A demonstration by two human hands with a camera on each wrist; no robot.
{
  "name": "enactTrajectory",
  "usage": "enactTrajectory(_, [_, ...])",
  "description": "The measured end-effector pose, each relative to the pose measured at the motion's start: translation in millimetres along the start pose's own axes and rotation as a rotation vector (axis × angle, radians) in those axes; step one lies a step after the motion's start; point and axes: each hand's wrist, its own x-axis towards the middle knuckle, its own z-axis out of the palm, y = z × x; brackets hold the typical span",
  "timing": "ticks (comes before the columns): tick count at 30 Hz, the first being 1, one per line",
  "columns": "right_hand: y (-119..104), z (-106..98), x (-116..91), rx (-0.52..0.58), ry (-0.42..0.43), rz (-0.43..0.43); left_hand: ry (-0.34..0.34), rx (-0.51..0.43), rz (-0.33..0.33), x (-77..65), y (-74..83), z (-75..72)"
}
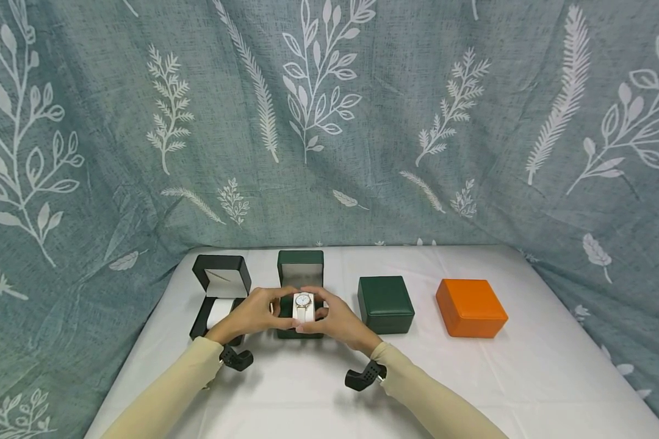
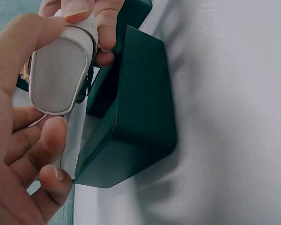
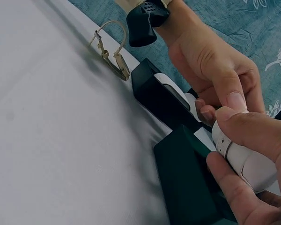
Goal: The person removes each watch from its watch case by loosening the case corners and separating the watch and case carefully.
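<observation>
A white-strapped wristwatch [image 1: 303,300] with a gold-toned case is wrapped round a white cushion [image 2: 60,77]. My left hand [image 1: 259,312] holds its left end between thumb and fingers. From the other side my right hand [image 1: 337,318] grips it, thumb and fingers curled about the strap and cushion. Both hands hold it over an open dark green watch box [image 1: 300,257], whose lid stands up behind them. The box's inside is mostly hidden by the hands. In the right wrist view, the two thumbs come close together on the cushion's near side.
Left of the hands stands an open black watch box [image 1: 243,271] with a white cushion [image 1: 219,310] inside, partly covered by my left hand. A gold-toned watch [image 3: 122,66] lies near my left sleeve. Rightward are a closed green box [image 1: 385,302] and a closed orange box [image 1: 469,302].
</observation>
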Motion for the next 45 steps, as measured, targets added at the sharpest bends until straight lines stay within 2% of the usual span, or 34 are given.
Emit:
enactTrajectory(7, [-0.6, 1.3, 1.2, 0.033, 0.012, 0.013, -0.012, -0.024, -0.029, -2.2, -1.7, -1.0])
enactTrajectory(13, [-2.6, 0.3, 0.5, 0.070, -0.021, 0.015, -0.019, -0.032, -0.044, -2.9, -1.5, -1.4])
enactTrajectory(28, [1.7, -0.5, -1.2, 0.052, -0.037, -0.010, -0.004, -0.067, -0.006, -4.1, -2.0, 1.1])
enactTrajectory(35, [-0.3, -2.7, -2.2, 0.056, -0.036, -0.023, 0.005, -0.051, 0.001, -3.6, 0.2, 0.4])
enactTrajectory(45, [1.5, -4.8, -4.9, 0.134, -0.090, -0.008, 0.008, -0.115, -0.008, -3.8, 2.2, 0.4])
